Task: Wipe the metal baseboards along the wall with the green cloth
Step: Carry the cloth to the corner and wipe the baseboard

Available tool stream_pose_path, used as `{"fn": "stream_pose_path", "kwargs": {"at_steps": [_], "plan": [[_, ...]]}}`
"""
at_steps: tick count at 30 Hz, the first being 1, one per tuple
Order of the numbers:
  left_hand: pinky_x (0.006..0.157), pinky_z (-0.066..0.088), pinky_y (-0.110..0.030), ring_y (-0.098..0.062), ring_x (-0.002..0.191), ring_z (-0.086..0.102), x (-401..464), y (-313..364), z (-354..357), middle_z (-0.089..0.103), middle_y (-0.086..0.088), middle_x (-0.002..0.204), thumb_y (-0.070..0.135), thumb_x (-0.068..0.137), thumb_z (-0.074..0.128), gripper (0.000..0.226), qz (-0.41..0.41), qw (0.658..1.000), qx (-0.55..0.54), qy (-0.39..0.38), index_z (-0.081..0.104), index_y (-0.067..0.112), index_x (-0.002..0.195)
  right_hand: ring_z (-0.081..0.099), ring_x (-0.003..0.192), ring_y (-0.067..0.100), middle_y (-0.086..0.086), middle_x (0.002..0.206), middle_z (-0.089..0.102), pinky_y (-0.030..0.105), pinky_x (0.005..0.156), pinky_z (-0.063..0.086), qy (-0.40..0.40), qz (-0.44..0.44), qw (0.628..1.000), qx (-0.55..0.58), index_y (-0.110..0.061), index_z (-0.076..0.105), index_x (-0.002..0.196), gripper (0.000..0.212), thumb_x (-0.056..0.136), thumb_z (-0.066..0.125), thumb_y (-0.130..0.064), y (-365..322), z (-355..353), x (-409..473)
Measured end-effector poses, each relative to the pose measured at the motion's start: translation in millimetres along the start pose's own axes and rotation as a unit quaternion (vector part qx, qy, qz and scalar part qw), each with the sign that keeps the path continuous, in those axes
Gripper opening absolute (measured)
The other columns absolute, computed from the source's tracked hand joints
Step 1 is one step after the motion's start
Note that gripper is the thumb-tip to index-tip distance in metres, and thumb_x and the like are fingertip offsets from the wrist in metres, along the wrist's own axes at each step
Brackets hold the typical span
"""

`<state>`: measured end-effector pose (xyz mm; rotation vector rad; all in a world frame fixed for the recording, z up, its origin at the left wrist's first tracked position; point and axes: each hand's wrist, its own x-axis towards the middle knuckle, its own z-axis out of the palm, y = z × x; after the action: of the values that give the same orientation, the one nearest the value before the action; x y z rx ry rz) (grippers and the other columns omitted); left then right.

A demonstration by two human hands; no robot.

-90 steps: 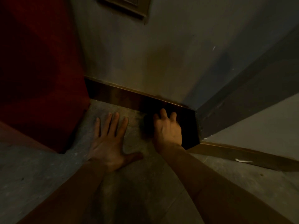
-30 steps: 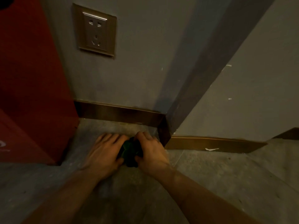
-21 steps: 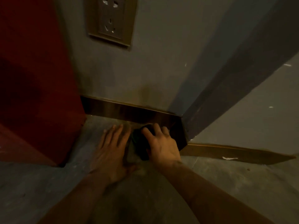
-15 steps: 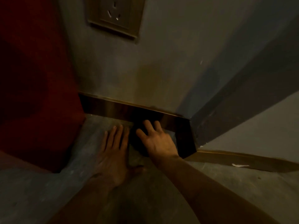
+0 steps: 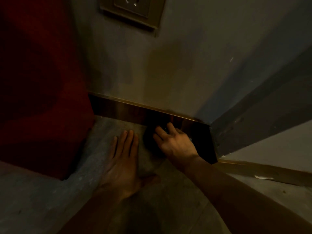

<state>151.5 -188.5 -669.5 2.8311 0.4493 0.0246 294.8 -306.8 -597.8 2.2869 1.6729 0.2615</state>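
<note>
A shiny metal baseboard [image 5: 121, 109] runs along the foot of the grey wall to an outer corner, and a second strip [image 5: 263, 171] continues at the lower right. My right hand [image 5: 175, 142] presses a dark bunched cloth [image 5: 149, 137] against the baseboard near the corner; the cloth looks almost black in the dim light and is mostly hidden under the fingers. My left hand [image 5: 124, 159] lies flat on the floor just left of the cloth, fingers apart, holding nothing.
A red cabinet [image 5: 42, 98] stands against the wall on the left, closing that side. A wall socket [image 5: 133, 10] sits above the baseboard. The grey wall corner [image 5: 214, 129] juts out on the right. A white scrap [image 5: 263, 177] lies by the second strip.
Both hands held the cloth together on the floor a second ago. Since then my left hand let go and flattened on the floor, and my right hand carried the cloth up against the baseboard.
</note>
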Motion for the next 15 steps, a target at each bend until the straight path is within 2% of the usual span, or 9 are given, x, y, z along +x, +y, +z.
{"fn": "stream_pose_path", "kwargs": {"at_steps": [4,6,9,12,15], "plan": [[0.121,0.012,-0.056,-0.030,0.153,0.001,-3.5,-2.7,-0.8,0.013,-0.017,0.164,0.101,0.067,0.027,0.133,0.002,1.000,-0.007,0.006,0.016,0.002,0.155,0.058,0.088,0.037,0.011,0.109,0.062,0.037,0.053,0.049,-0.042,0.026,0.999,0.007,-0.009,0.065,0.108,0.033,0.075,0.060,-0.005,4.6,-1.6,-8.8],[0.120,0.016,-0.057,-0.031,0.153,0.004,-3.1,-3.5,0.1,0.015,-0.019,0.164,0.101,0.067,0.028,0.133,0.005,1.000,-0.009,0.007,0.019,0.001,0.155,0.055,0.095,0.038,0.011,0.115,0.059,0.040,0.058,0.050,-0.081,0.054,0.995,0.019,-0.008,0.062,0.116,0.043,0.074,0.070,-0.004,7.5,-2.6,-15.3],[0.121,0.014,-0.057,-0.030,0.153,0.003,-1.1,-4.3,3.1,0.013,-0.018,0.164,0.102,0.065,0.028,0.135,0.000,1.000,-0.009,0.004,0.017,0.002,0.155,0.044,0.111,0.037,0.009,0.130,0.046,0.040,0.071,0.048,-0.125,0.095,0.986,0.053,-0.010,0.047,0.132,0.058,0.079,0.069,-0.005,9.8,-3.4,-20.3],[0.122,0.005,-0.055,-0.028,0.153,-0.009,1.4,-4.4,5.1,0.001,-0.015,0.166,0.104,0.063,0.023,0.137,-0.007,1.000,-0.005,-0.018,0.006,0.005,0.157,0.041,0.113,0.036,0.008,0.134,0.040,0.038,0.064,0.039,-0.137,0.136,0.979,0.062,-0.014,0.040,0.137,0.059,0.084,0.066,-0.010,8.2,-6.8,-19.5],[0.122,-0.006,-0.053,-0.025,0.149,-0.025,3.1,-4.7,4.8,-0.017,-0.012,0.164,0.106,0.058,0.014,0.139,-0.015,0.999,-0.003,-0.040,-0.012,0.009,0.155,0.042,0.112,0.035,0.008,0.133,0.040,0.036,0.059,0.036,-0.148,0.183,0.970,0.064,-0.017,0.039,0.137,0.060,0.085,0.068,-0.028,5.8,-10.6,-21.7]]}}
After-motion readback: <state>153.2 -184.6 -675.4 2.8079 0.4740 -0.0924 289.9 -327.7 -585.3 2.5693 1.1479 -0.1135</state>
